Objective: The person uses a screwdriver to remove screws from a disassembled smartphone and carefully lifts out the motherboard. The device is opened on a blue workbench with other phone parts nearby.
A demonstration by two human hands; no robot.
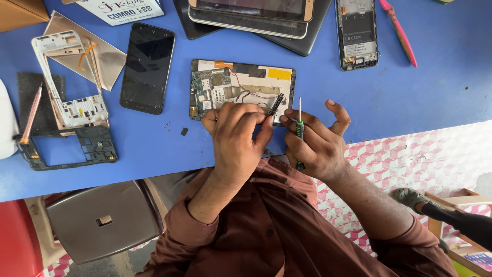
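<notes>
Opened tablet [241, 90] under left hand [237, 138]; right hand [315, 141] holds screwdriver [300, 134].

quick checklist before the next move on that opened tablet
1. Opened tablet flat on the blue table: ok.
2. Left hand steadying the tablet's near edge: ok.
3. Screwdriver in the right hand, tip up and off the board: ok.
4. Small black part pinched at the fingertips: cannot tell if it is free.
5. Loose bits on the table near the left wrist, unsecured: not ok.
</notes>
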